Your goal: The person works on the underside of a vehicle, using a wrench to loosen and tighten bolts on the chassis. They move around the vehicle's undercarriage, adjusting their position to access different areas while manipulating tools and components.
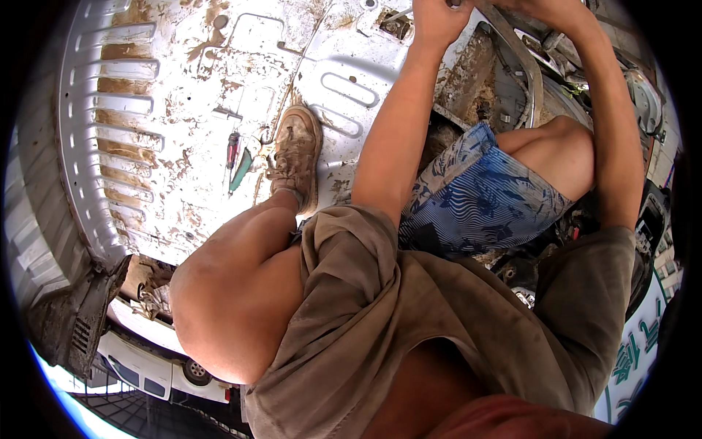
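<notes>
We note a white ribbed metal floor point(186, 110), brown-stained in patches. On it: a red-handled tool point(232, 149), a green-handled tool point(240, 173) just beside, our brown shoe point(297, 150).

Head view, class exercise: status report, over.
Left hand, right hand at top edge; grips unclear. Curved metal strip nearby. Red-handled tool near shoe, away from hands.
</notes>
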A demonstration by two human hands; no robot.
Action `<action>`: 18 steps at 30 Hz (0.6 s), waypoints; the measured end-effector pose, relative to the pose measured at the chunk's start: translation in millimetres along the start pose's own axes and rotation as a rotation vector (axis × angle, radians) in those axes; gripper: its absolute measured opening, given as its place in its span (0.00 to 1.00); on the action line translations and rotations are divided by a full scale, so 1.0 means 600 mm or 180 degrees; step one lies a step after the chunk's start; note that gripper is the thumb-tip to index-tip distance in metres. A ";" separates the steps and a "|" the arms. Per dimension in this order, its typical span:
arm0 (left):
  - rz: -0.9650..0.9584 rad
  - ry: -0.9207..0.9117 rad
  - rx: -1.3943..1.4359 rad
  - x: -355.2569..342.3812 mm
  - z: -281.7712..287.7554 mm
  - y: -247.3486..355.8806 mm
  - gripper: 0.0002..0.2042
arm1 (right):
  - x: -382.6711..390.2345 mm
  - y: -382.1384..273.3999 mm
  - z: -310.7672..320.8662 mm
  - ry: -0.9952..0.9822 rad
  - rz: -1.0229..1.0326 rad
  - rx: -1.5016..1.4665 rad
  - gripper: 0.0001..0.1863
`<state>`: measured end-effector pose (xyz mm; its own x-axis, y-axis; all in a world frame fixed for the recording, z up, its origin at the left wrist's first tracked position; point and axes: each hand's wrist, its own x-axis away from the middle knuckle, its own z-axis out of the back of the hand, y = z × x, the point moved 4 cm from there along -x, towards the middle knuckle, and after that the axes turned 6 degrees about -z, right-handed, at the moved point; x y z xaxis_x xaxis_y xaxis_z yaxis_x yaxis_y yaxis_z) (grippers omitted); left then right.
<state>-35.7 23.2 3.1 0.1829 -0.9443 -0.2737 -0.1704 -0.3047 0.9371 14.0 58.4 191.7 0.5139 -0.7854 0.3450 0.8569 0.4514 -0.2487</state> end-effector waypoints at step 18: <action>0.0376 0.0114 -0.0979 0.060 0.076 -0.102 0.10 | -0.001 -0.061 -0.029 -0.0161 0.0521 0.0363 0.08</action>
<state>-62.8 2.0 -73.8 0.2141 -0.9642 -0.1566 0.1069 -0.1362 0.9849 -18.3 34.9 184.7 0.6456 -0.6766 0.3540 0.7592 0.6186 -0.2022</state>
